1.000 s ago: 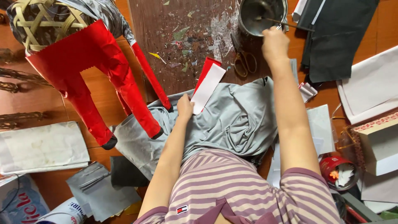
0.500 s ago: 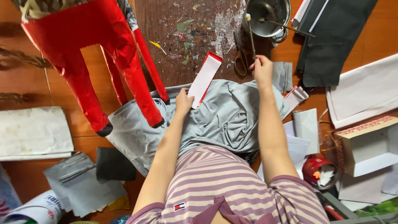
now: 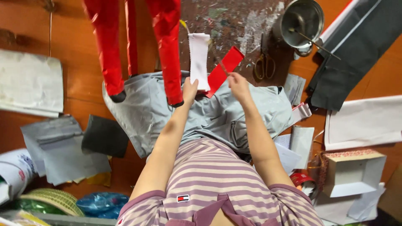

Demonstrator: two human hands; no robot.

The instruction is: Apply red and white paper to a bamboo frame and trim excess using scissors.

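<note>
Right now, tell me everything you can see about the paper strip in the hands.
The paper strip is long and narrow, folded into a V: one arm shows white, the other red. It looks like thin, stiff paper, blurred at the white end. It lies over the paint-spattered board, above the grey cloth. The left hand pinches the white arm's lower end; the right hand holds a thin stick against the red arm.

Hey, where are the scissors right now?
In the head view, the scissors lie on the paint-stained floor patch at upper right of centre, just below-left of the metal pot and right of the red strip.
</note>
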